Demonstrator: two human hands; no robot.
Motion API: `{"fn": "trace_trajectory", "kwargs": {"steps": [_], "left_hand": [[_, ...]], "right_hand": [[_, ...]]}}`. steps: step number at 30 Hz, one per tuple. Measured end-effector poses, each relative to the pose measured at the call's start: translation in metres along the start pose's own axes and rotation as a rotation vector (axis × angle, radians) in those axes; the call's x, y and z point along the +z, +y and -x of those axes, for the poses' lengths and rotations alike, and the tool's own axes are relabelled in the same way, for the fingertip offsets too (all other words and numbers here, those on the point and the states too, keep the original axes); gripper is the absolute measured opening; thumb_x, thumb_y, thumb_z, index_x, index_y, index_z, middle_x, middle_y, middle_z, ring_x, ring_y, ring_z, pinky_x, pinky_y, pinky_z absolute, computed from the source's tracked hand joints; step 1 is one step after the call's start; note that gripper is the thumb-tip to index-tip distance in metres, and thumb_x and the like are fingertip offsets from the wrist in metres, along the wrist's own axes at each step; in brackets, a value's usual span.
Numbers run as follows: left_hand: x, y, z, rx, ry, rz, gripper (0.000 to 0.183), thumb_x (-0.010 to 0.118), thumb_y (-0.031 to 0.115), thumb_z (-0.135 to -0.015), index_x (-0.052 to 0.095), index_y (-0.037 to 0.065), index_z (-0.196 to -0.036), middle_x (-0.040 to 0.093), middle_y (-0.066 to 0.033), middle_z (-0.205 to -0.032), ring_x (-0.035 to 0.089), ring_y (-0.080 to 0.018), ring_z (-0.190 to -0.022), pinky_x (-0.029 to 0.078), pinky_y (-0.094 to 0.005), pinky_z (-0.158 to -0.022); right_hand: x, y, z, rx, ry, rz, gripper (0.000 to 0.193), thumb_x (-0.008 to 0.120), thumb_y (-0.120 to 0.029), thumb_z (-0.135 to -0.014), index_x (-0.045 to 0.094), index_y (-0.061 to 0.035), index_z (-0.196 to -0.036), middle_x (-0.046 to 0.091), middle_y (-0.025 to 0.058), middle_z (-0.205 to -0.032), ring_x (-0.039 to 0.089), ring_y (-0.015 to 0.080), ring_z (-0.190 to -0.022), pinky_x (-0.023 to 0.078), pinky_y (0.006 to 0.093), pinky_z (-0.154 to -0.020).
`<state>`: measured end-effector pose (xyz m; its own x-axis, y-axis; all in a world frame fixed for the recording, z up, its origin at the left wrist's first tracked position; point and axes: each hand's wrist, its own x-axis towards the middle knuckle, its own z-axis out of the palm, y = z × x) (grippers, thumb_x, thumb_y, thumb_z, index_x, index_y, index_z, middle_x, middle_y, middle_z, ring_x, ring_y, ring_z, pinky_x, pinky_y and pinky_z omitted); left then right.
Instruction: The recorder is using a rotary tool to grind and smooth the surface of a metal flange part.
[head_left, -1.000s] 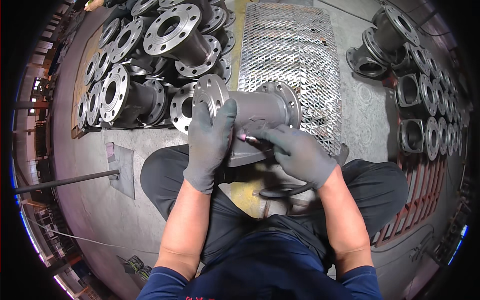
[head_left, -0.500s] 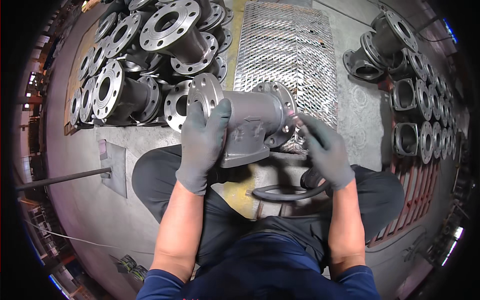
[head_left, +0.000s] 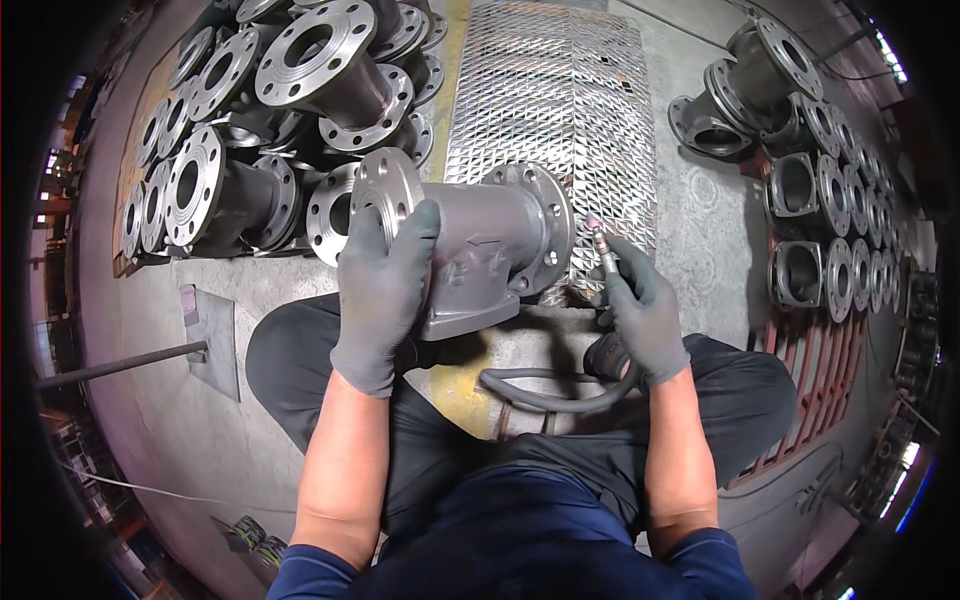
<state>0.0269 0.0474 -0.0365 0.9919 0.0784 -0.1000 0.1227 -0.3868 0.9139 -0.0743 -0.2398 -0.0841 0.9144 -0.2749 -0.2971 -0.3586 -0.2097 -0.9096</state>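
A grey flanged pipe casting (head_left: 465,215) with a raised arrow on its side is in front of me, its round flanges facing left and right. My left hand (head_left: 380,300), in a grey glove, is closed on the left flange, with the thumb along the casting's side. In my gloved right hand (head_left: 648,318) is a slim air grinder (head_left: 605,255) with a small pink tip. That tip points up and away from me, just right of the right flange (head_left: 555,225) and apart from it. A dark hose (head_left: 550,400) loops below my right hand.
Several flanged castings (head_left: 205,185) are piled at the far left, and more stand in rows (head_left: 800,265) on a red rack (head_left: 815,390) at the right. A shiny patterned metal sheet (head_left: 545,90) lies ahead. A dark rod (head_left: 120,365) reaches a flat plate (head_left: 215,345) at the left.
The grinder's tip has come away from the right flange toward the right. My left hand keeps its hold on the casting. The whole view has shifted slightly.
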Motion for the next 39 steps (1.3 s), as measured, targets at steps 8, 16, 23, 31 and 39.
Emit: {"fn": "trace_trajectory", "kwargs": {"steps": [8, 16, 23, 31, 39], "left_hand": [[-0.012, -0.021, -0.017, 0.514, -0.007, -0.509, 0.030, 0.064, 0.028, -0.115, 0.072, -0.001, -0.117, 0.063, -0.0158, -0.092, 0.061, -0.0262, -0.082, 0.050, -0.0424, -0.073], [-0.005, -0.012, -0.014, -0.093, 0.061, 0.236, 0.046, 0.070, 0.036, -0.111, 0.070, -0.009, -0.107, 0.064, -0.0093, -0.089, 0.056, -0.0172, -0.084, 0.050, -0.0372, -0.079], [0.004, -0.001, -0.011, -0.012, 0.061, 0.214, 0.054, 0.074, 0.041, -0.108, 0.068, -0.011, -0.120, 0.073, -0.0113, -0.101, 0.066, -0.0168, -0.097, 0.054, -0.0341, -0.089], [0.014, 0.007, 0.003, -0.171, 0.059, 0.304, 0.064, 0.085, 0.046, -0.101, 0.064, -0.011, -0.122, 0.074, -0.0166, -0.113, 0.069, -0.0187, -0.101, 0.057, -0.0361, -0.090], [0.028, 0.031, 0.028, -0.174, 0.063, 0.442, 0.059, 0.089, 0.038, -0.098, 0.061, -0.009, -0.119, 0.073, -0.0126, -0.106, 0.066, -0.0136, -0.090, 0.056, -0.0319, -0.077]], "right_hand": [[0.035, 0.019, 0.017, -0.222, -0.051, 0.103, 0.033, 0.067, -0.005, -0.102, 0.069, 0.0020, -0.135, 0.077, 0.0216, -0.111, 0.079, 0.0282, -0.083, 0.061, 0.0405, -0.078], [0.070, 0.008, 0.012, -0.215, 0.006, 0.173, 0.028, 0.067, -0.005, -0.103, 0.066, 0.0026, -0.130, 0.076, 0.0215, -0.103, 0.081, 0.0272, -0.079, 0.062, 0.0428, -0.075], [0.079, 0.013, 0.016, -0.110, 0.003, 0.159, 0.025, 0.068, -0.004, -0.101, 0.068, 0.0019, -0.126, 0.077, 0.0212, -0.102, 0.079, 0.0306, -0.077, 0.061, 0.0443, -0.074], [0.058, 0.000, -0.002, -0.215, 0.019, 0.335, 0.041, 0.064, -0.004, -0.101, 0.064, 0.0026, -0.141, 0.076, 0.0247, -0.116, 0.076, 0.0350, -0.092, 0.061, 0.0460, -0.082], [0.060, -0.025, -0.016, -0.221, -0.007, 0.452, 0.046, 0.062, -0.001, -0.099, 0.063, 0.0034, -0.144, 0.075, 0.0294, -0.125, 0.073, 0.0486, -0.114, 0.059, 0.0525, -0.099]]}}
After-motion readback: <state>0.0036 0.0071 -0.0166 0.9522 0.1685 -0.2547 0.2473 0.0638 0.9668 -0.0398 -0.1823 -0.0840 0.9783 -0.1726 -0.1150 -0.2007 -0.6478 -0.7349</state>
